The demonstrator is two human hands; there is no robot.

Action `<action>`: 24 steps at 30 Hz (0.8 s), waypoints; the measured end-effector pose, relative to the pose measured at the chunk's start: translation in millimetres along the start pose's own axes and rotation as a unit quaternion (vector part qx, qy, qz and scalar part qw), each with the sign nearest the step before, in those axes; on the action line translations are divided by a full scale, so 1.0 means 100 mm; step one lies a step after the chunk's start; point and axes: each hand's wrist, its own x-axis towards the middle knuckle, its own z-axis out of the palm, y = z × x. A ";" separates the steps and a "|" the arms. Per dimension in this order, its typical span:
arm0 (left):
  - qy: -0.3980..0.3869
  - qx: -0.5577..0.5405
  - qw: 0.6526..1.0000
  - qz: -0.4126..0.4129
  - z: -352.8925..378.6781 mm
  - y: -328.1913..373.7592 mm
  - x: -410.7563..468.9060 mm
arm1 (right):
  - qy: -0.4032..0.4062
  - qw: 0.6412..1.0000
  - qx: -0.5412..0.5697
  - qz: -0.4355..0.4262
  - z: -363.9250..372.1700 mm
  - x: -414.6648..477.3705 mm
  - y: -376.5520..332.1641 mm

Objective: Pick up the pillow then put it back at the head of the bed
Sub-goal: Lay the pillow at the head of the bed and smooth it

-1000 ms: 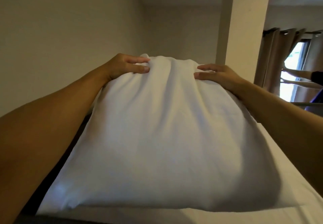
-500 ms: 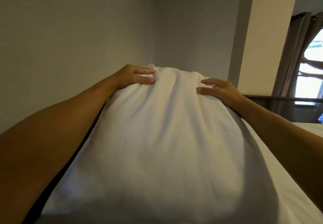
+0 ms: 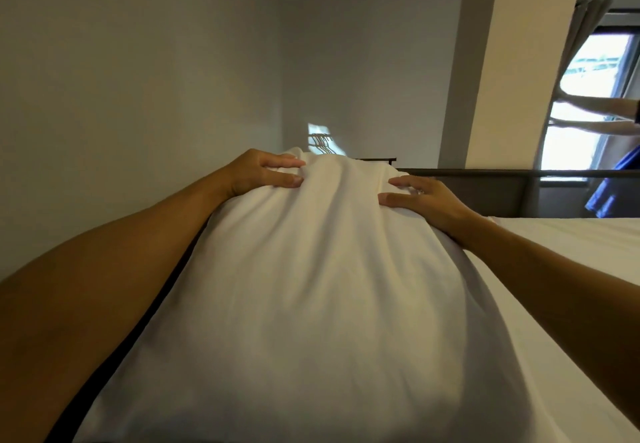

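Note:
A large white pillow (image 3: 311, 287) fills the middle of the head view, lying on a bed with a white sheet (image 3: 571, 269). My left hand (image 3: 263, 174) grips the pillow's far left corner, fingers curled over the fabric. On the far right corner lies my right hand (image 3: 422, 200), fingers pressed into the cloth. Both forearms run along the pillow's sides. The pillow's underside and its near edge are hidden.
A plain wall stands close on the left. A dark metal bed rail (image 3: 519, 174) runs behind the pillow. A pale pillar (image 3: 485, 62) rises at right. Beyond it, another person's arms (image 3: 602, 113) reach across a bright window (image 3: 588, 96) with curtains.
The camera has tilted and shifted, showing more of the wall, the rail and the window. The pillow's far end now sits lower against the rail. Both hands keep their hold on the far corners.

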 end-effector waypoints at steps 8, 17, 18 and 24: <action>-0.006 -0.023 1.000 -0.021 0.19 -0.50 0.03 | -0.004 1.000 -0.019 0.024 0.29 0.14 0.21; -0.008 -0.075 0.993 -0.086 0.55 -0.96 -0.23 | -0.045 0.996 -0.065 0.051 0.65 0.06 0.57; -0.004 -0.077 0.993 -0.086 0.55 -0.96 -0.23 | -0.045 0.995 -0.067 0.052 0.65 0.06 0.58; 0.001 -0.063 0.995 -0.077 0.41 -0.84 -0.18 | -0.021 0.998 -0.045 0.045 0.60 0.08 0.46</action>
